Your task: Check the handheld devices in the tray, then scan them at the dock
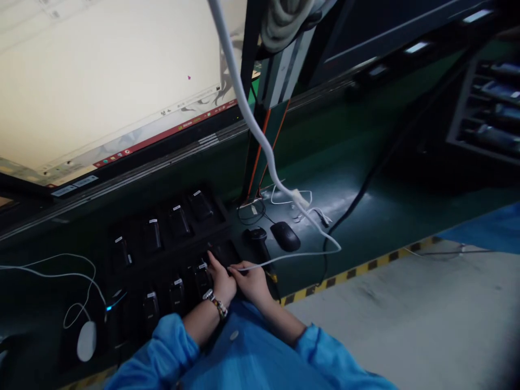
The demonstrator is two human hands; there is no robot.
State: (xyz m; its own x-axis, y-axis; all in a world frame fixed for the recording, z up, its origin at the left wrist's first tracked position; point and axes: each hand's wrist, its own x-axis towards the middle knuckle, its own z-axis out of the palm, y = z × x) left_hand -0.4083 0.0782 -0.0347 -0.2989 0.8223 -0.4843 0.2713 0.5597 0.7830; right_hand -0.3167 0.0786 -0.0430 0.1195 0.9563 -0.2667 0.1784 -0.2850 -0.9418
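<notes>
My right hand pinches the end of a white cable, which loops away to the right and then up. Against its fingertips is my left hand, with a bracelet at the wrist. The left fingers are curled over something dark that I cannot make out, and one finger points up and forward. Beside that hand lies a black tray of dark handheld devices with white labels. A labelled device sits just left of the left fingers.
A black mouse and a dark scanner-like device lie right of the tray. A lit monitor stands behind. At left are a white mouse and a device with a blue light. Yellow-black tape marks the table edge.
</notes>
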